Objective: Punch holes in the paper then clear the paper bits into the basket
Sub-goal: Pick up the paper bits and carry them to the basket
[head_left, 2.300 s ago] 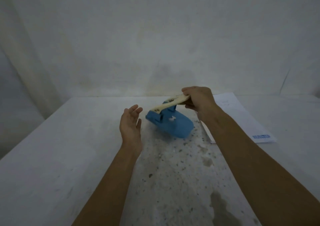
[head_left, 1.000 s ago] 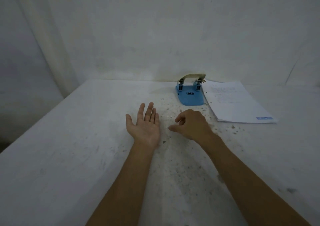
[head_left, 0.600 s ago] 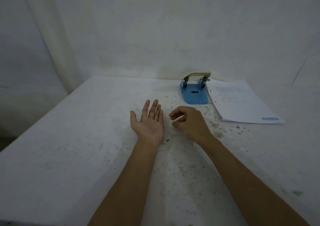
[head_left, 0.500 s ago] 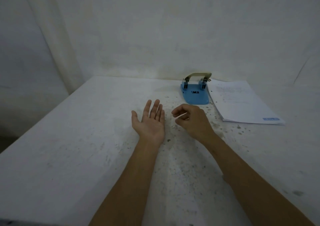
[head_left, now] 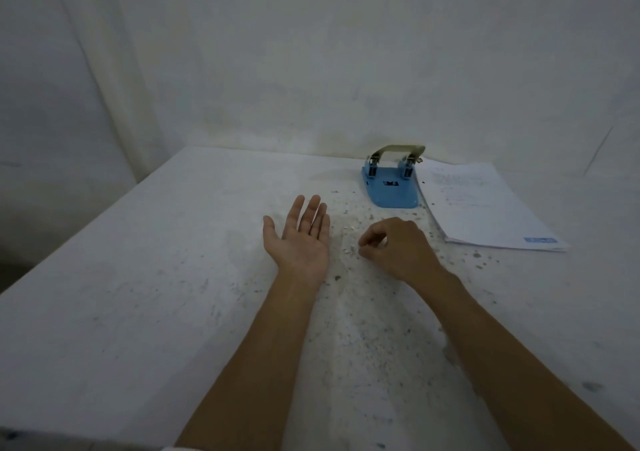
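Observation:
A blue hole punch (head_left: 391, 187) with a pale metal handle stands upright near the table's far edge. A stack of white paper (head_left: 481, 204) lies just right of it. Small paper bits (head_left: 348, 232) are scattered over the table between the punch and my hands. My left hand (head_left: 299, 239) lies palm up, flat, fingers together and pointing away. My right hand (head_left: 398, 248) hovers just right of it, knuckles up, thumb and forefinger curled together over the bits; whether it holds any I cannot tell. No basket is in view.
The white table (head_left: 138, 277) is speckled and stained, with a dark smudge (head_left: 592, 386) at the near right. A white wall rises behind the table. The table's left edge drops to a dark floor.
The hole punch was tilted in my right hand 2.3 s ago; it now stands by the paper. My left hand has turned palm up, and my right hand shifts over the bits beside it.

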